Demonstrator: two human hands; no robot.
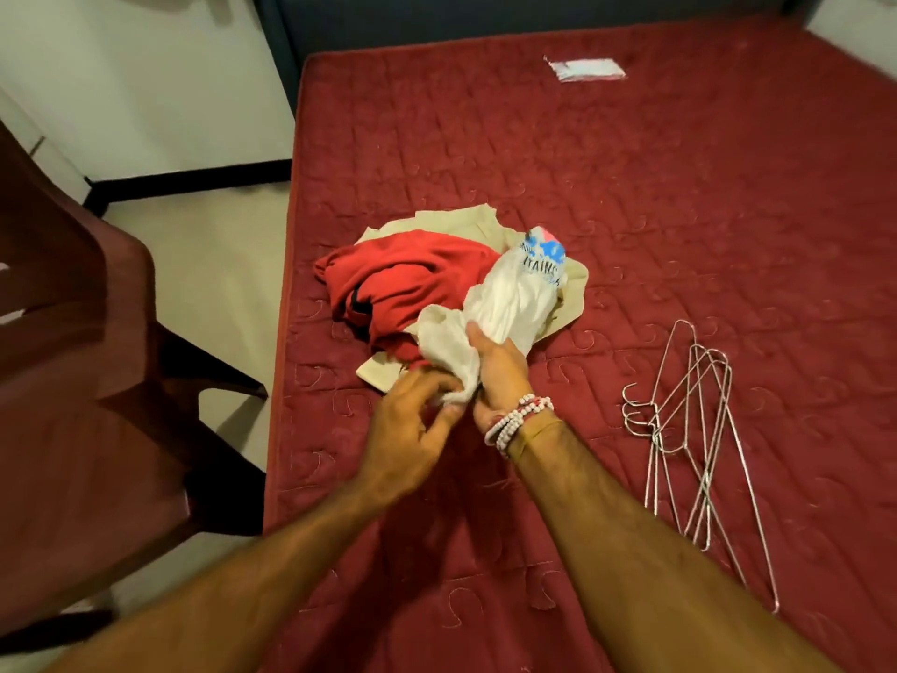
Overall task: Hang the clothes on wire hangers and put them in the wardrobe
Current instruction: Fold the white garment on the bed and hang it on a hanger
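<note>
Clothes pile (417, 289) on mattress (679, 211) (hangers (699, 429) right, chair (82, 381) left)

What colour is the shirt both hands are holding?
The shirt is white with a blue and pink print; head view.

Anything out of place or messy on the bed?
Nothing damaged or spilled. The wire hangers lie crossed over each other on the mattress, right of the clothes, so they may snag when lifted. A small white packet lies stray near the mattress's far end. The left hand and right hand grip the white garment.
</note>
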